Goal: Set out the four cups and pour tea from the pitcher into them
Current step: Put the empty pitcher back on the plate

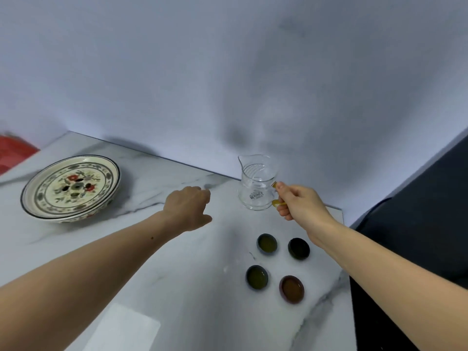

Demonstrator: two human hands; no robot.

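A clear glass pitcher [256,184] with an amber handle stands upright near the back of the marble table, and it looks empty. My right hand [298,202] is closed around that handle. Four small cups sit in a square group in front of it: a blue-grey cup [266,243], a black cup [298,248], a dark green cup [257,277] and a brown-red cup [291,289]. Each holds dark liquid. My left hand [188,207] hovers over the table left of the pitcher, fingers loosely curled, holding nothing.
A large floral patterned plate [45,209] rests at the left of the marble table [177,274]. A red object [12,153] lies beyond the table's left edge. The table's right edge drops to a dark surface [417,224]. A grey wall stands right behind.
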